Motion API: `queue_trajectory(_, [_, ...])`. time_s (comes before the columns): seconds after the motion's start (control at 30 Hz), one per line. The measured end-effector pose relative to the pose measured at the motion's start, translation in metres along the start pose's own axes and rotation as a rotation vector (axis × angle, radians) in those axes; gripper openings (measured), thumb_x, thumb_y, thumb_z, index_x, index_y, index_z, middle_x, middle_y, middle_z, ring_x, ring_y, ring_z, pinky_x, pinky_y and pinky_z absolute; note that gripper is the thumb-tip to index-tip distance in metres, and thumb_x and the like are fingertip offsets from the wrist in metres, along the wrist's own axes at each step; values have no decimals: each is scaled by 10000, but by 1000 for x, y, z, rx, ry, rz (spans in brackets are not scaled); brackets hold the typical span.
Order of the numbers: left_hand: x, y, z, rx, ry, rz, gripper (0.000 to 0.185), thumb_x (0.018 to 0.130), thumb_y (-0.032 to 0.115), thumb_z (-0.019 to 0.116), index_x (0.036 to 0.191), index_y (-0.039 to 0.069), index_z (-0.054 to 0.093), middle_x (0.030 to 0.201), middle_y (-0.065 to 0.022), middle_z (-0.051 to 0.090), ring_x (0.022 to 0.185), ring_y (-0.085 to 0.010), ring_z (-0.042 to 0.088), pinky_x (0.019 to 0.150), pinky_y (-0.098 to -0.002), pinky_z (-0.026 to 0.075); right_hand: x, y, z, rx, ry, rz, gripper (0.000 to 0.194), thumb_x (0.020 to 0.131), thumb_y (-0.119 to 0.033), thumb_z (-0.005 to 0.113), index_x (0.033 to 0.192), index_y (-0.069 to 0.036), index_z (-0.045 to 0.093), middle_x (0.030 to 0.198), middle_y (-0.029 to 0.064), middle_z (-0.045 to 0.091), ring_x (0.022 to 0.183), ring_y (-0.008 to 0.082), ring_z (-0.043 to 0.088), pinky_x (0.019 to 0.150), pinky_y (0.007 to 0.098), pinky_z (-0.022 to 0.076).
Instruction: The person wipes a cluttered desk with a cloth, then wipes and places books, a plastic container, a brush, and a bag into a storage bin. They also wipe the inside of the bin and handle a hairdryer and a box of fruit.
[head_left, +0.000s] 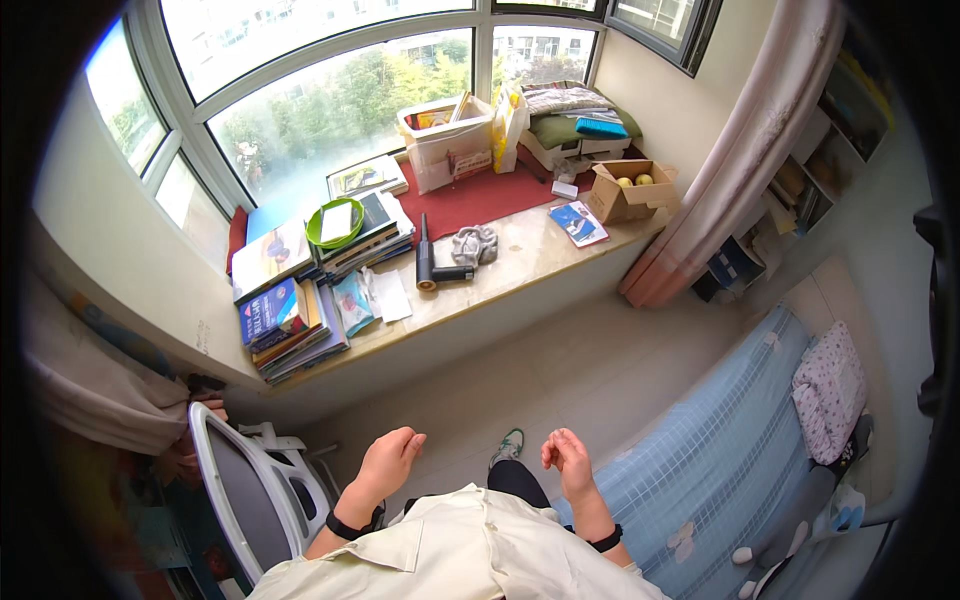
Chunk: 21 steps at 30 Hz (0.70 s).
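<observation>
Both of my hands hang over the floor in front of my body, apart from each other and touching nothing. My left hand (391, 459) has its fingers curled in, the thumb lying along them. A white and grey folding chair (259, 487) stands to its left. My right hand (570, 456) is loosely curled too, close to the blue-covered bed (675, 450). Ahead lies the stone windowsill (517, 259). On it are a dark cordless blower-like tool (426, 262) with a nozzle, a crumpled grey cloth (475, 245), and a blue-and-white booklet (578, 223).
Stacked books (296, 330) and a green basket (334, 223) fill the sill's left end. Farther back, a white plastic bin (448, 146) stands on a red mat (487, 199). To the right are a cardboard box (632, 196) with round fruit and a pink curtain (739, 157).
</observation>
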<state>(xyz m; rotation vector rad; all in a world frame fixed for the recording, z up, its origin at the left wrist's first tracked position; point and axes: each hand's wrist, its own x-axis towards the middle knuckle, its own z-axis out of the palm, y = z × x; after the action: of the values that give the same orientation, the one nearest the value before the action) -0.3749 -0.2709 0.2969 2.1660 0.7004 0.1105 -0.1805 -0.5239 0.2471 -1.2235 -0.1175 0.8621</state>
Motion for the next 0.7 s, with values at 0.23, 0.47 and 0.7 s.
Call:
queue_trajectory(0.23, [174, 59, 46, -94, -15, 49, 133, 1034, 126, 481, 1013, 12, 548, 782, -97, 601, 634, -187, 575, 599, -330, 481, 137, -113, -58, -165, -14, 36, 288, 1046, -286, 478, 834, -94, 512, 699, 17, 555, 636, 104, 511, 615, 253, 427])
queue_trajectory(0.47, [326, 64, 49, -101, -25, 49, 124, 976, 68, 568, 1079, -1, 574, 838, -95, 607, 714, -187, 615, 662, -322, 503, 267, -164, -78, -97, -16, 5, 298, 1054, -298, 483, 853, -87, 546, 728, 15, 579, 643, 101, 526, 608, 248, 434])
queue_trajectory(0.7, [496, 114, 57, -94, -110, 195, 142, 975, 121, 592, 1036, -5, 615, 913, -150, 641, 850, -276, 635, 743, -364, 506, 364, -227, -117, -72, 151, -31, 242, 1054, -266, 486, 989, -67, 606, 845, 44, 659, 721, 107, 606, 666, 241, 483])
